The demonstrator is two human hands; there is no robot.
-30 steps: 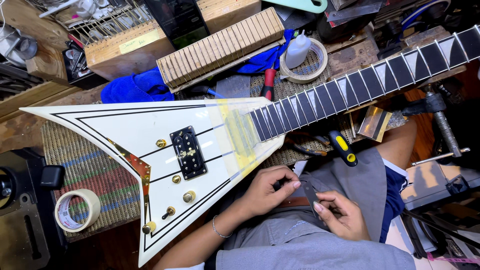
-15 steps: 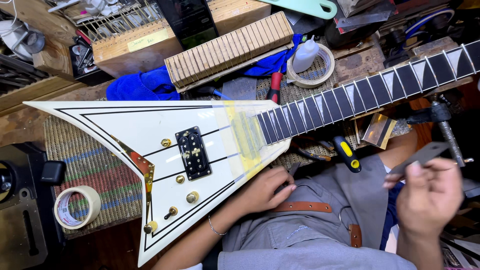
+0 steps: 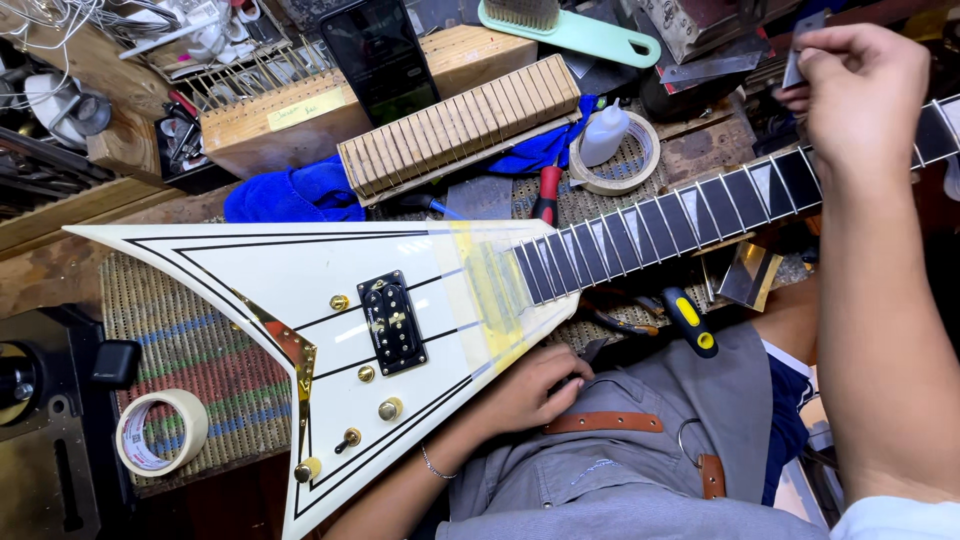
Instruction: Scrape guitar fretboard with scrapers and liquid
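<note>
A white V-shaped electric guitar (image 3: 300, 290) with black pinstripes lies across the bench on a woven mat. Its black pickup (image 3: 392, 322) sits mid-body, and yellowish masking tape (image 3: 490, 290) covers the body at the neck joint. The dark neck (image 3: 650, 225) with pale triangular inlays runs up to the right. My left hand (image 3: 535, 385) rests curled at the guitar's lower edge, by my grey apron, holding nothing I can see. My right hand (image 3: 865, 90) is raised above the upper neck, pinching a thin grey metal strip (image 3: 790, 62).
A masking tape roll (image 3: 160, 432) lies at the lower left, and another ring (image 3: 640, 165) surrounds a white bottle (image 3: 603, 133). Behind the guitar are a slotted wooden block (image 3: 460, 125), a blue cloth (image 3: 290, 195) and a phone (image 3: 385, 55). A yellow-and-black tool (image 3: 690, 322) lies under the neck.
My right hand has lifted from my lap to above the guitar neck, carrying the metal strip. My left hand has stayed at the guitar's lower edge.
</note>
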